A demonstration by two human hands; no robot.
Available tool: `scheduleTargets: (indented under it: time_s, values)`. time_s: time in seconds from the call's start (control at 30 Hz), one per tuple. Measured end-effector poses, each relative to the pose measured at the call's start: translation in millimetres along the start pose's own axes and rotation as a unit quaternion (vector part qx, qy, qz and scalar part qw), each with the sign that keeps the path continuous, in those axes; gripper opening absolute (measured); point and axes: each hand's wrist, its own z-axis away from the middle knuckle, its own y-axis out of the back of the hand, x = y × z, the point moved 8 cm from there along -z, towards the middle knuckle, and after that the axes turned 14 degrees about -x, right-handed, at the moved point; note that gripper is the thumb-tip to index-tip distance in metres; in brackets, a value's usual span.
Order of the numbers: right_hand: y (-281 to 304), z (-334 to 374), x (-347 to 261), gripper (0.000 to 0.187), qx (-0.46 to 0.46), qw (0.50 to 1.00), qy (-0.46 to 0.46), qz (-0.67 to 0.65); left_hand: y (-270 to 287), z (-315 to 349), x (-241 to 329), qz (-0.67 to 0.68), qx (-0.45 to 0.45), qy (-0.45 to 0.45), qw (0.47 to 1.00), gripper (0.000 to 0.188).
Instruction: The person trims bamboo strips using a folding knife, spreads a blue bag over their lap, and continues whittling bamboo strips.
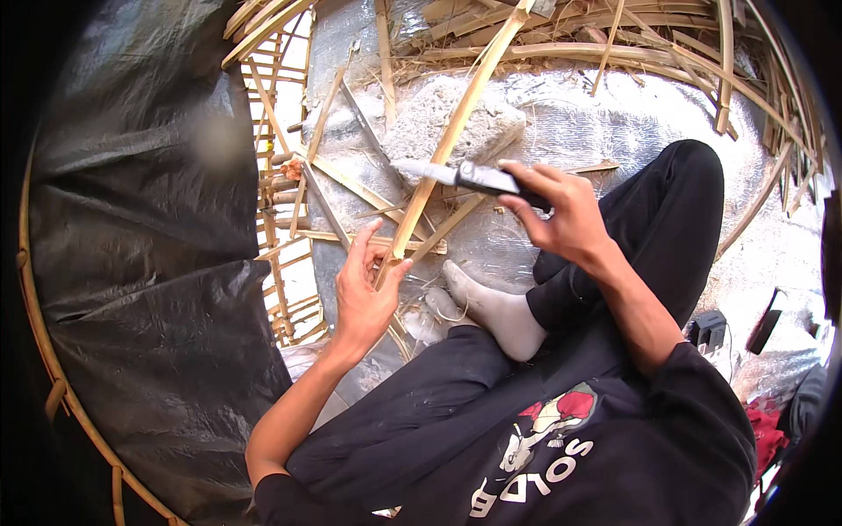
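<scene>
A long, pale bamboo strip point(469, 110) slants from the top of the view down to my left hand point(365, 294), whose fingers are closed round its lower end. My right hand point(568, 215) grips the black handle of a knife point(487, 178). The knife's grey blade points left and crosses the strip above my left hand; whether its edge bites into the bamboo I cannot tell. Behind the strip lies a rough grey stone block point(438, 123). A dark, flat blade-like bar point(367, 123) rests left of the block, among loose bamboo pieces.
Bamboo strips and shavings point(579, 53) are heaped along the far side. A silvery sheet point(649, 114) covers the floor. To the left are a slatted bamboo lattice point(276, 193) and a black plastic sheet point(149, 219). A small black box point(707, 330) sits at the right, beyond my bent knee.
</scene>
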Motion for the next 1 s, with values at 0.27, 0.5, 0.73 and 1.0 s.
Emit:
scheduleTargets:
  time_s: [0.27, 0.5, 0.73, 1.0]
  values:
    - [33, -9, 33, 0.036, 0.132, 0.98, -0.115, 0.092, 11, 18, 0, -0.148, 0.03, -0.025, 0.988, 0.048]
    - [52, -19, 73, 0.037, 0.187, 0.959, -0.17, 0.128, 23, 31, -8, -0.186, 0.047, -0.009, 0.981, 0.041]
    - [41, -21, 78, 0.035, 0.168, 0.972, -0.143, 0.078, 31, 38, -12, -0.207, 0.045, -0.031, 0.977, 0.029]
    - [57, 0, 62, 0.03, 0.166, 0.968, -0.183, -0.037, 60, 38, -11, -0.167, 0.076, -0.012, 0.983, 0.027]
